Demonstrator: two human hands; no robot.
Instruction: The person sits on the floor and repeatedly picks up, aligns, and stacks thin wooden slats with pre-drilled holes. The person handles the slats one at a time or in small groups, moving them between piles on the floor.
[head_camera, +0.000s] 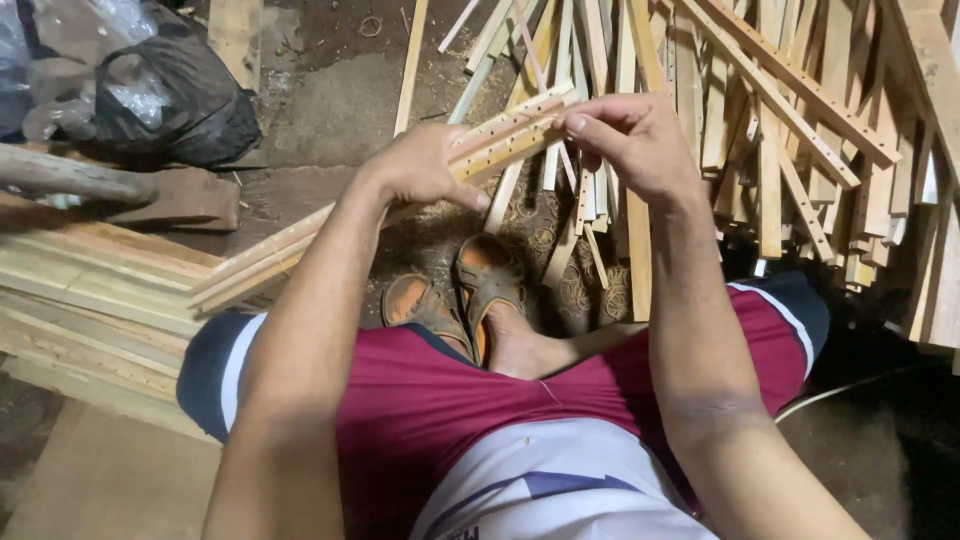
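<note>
The left hand (422, 168) is closed around a bundle of long drilled wooden slats (330, 220), gripping it near its upper end, while the bundle runs diagonally from lower left to upper right above the person's lap and brown sandals (460, 295). The right hand (630, 140) pinches the bundle's upper tip with thumb and fingertips pressed together on the wood. A loose pile of similar slats (780, 130) lies just beyond on the floor, a black plastic bag (170, 100) at upper left.

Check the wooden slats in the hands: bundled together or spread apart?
Bundled. The wooden slats lie flush side by side; the left hand wraps them mid-length, and the right hand pinches their far ends.
</note>
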